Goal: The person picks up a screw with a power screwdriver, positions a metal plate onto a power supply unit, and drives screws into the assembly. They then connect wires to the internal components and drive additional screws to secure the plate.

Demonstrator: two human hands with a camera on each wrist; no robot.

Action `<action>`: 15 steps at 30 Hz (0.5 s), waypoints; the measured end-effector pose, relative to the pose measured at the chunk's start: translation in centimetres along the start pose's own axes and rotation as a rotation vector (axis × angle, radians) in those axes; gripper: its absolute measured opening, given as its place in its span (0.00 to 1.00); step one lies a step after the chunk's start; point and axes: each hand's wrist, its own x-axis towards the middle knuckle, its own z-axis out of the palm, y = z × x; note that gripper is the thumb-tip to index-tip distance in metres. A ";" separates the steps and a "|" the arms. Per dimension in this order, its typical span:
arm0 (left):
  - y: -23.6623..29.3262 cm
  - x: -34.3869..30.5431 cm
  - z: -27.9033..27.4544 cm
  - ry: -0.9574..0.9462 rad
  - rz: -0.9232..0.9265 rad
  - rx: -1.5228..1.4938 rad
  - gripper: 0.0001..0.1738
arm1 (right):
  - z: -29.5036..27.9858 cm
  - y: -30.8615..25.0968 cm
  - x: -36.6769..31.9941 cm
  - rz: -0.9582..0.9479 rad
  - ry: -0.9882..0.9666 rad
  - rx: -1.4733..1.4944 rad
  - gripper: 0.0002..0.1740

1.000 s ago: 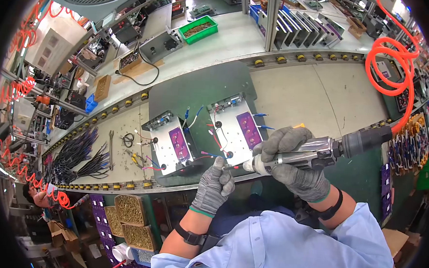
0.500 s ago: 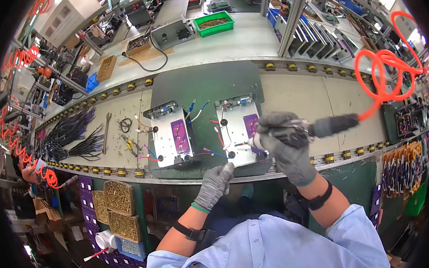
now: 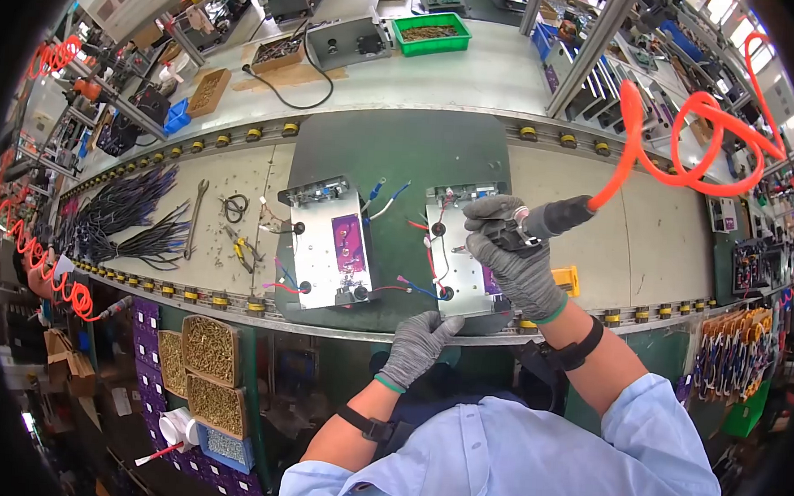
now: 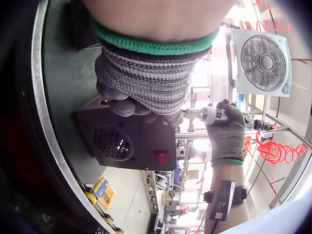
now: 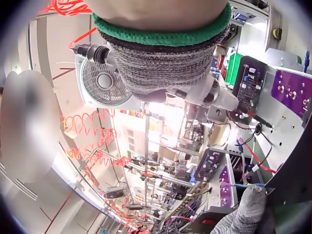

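Two open metal chassis with purple boards and loose wires lie on a dark green pallet [image 3: 384,149]. My right hand [image 3: 509,249] grips a pneumatic screwdriver [image 3: 547,218] on an orange coiled hose [image 3: 680,160], its tip pointing down over the right chassis [image 3: 457,260]. The same tool [image 4: 204,114] shows in the left wrist view, with the right hand [image 4: 226,129] wrapped round it. My left hand [image 3: 421,335] sits at that chassis's near edge. Its fingers [image 4: 141,105] curl over the top of the black front panel [image 4: 131,141], which has a red switch. The left chassis [image 3: 330,244] is untouched.
The pallet rides a conveyor with yellow rollers [image 3: 219,300]. Black cable bundles [image 3: 129,225], a wrench [image 3: 192,215] and pliers [image 3: 240,249] lie to the left. Trays of brass screws [image 3: 215,373] sit below the near edge. A green bin [image 3: 435,33] stands far back, and a yellow item [image 3: 566,279] lies right of the chassis.
My right hand carried the screwdriver from beside the left hand out over the right chassis and tipped it down. My left hand left the tool's tip and dropped to the chassis's front edge.
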 end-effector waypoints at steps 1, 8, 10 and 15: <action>-0.2 0.1 0.0 -0.002 -0.011 0.026 0.31 | 0.2 0.2 0.2 0.001 -0.023 -0.042 0.24; -0.3 0.0 -1.1 -0.038 0.023 0.142 0.31 | 1.3 1.1 0.9 -0.028 -0.114 -0.135 0.17; -0.8 -0.1 -2.8 -0.198 -0.261 -0.257 0.28 | 0.9 1.1 0.6 0.008 -0.083 -0.222 0.17; -4.7 -0.5 -5.0 -0.238 -0.338 -0.850 0.16 | 1.5 1.4 -0.5 -0.029 -0.096 -0.127 0.19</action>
